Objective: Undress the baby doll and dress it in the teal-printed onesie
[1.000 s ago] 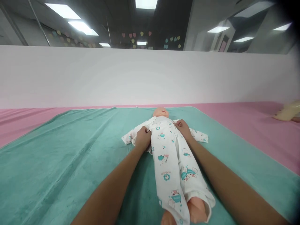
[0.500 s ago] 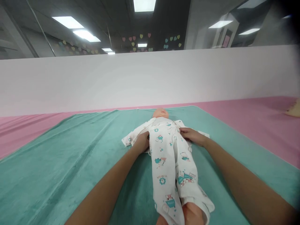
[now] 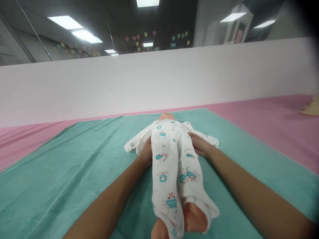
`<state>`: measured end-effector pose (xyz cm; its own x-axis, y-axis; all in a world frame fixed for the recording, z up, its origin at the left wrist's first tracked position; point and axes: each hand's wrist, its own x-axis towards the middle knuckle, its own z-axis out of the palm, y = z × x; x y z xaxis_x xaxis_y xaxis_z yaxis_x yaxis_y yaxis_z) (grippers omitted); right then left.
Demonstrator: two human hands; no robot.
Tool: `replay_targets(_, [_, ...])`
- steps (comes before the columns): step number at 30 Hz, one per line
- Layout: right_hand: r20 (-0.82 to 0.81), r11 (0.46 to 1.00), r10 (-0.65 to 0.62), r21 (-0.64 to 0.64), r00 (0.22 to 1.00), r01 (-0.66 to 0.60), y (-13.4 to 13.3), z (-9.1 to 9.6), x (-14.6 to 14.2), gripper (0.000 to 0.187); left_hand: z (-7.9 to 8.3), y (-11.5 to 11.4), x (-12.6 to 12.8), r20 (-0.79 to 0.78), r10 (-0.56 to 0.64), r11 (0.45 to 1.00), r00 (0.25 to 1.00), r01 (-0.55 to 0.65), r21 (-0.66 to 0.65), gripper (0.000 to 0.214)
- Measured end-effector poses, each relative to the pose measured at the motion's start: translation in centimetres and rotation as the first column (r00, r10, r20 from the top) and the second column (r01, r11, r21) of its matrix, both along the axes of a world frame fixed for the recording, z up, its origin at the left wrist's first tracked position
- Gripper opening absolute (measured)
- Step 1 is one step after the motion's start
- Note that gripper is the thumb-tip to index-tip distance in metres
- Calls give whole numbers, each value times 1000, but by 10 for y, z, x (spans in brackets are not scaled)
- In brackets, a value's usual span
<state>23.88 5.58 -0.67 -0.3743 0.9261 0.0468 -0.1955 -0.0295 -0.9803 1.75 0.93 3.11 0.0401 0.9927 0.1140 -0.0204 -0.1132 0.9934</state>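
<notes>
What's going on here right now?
A person has both hands at a doll lying with its head at the far end of a teal blanket. It wears printed white trousers and a matching top, whose sleeves spread to either side. The left hand and right hand are on opposite sides of the trousers, toward the waist. The left fingers are mostly hidden, so I can't tell whether either hand grips the cloth.

Blanket (image 3: 62,172) on a wider sheet (image 3: 261,122), wall (image 3: 124,86) behind; doll (image 3: 164,166) lying on the blanket, legs (image 3: 165,186) in front, head (image 3: 166,116) toward the wall
</notes>
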Motion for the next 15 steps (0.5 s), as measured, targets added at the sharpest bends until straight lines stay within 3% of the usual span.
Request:
replay_targets(2, [-50,998,24,-50,998,-26,0,1,-3,35,-6,4,1,32,15,999,999,-17,46,27])
replay_targets(5, [-70,997,-43,-72,997,38,0,3,-9,37,-10,7,2,77,-37,995,996,30,91,30])
replay_targets(10, [-53,994,-88,-64,995,85,1,4,-14,37,-10,6,2,114,-68,995,991,59,82,31])
replay_targets(15, [20,995,-78,63,997,77,-4,6,-13,34,-18,11,4,-73,25,994,997,-17,110,27])
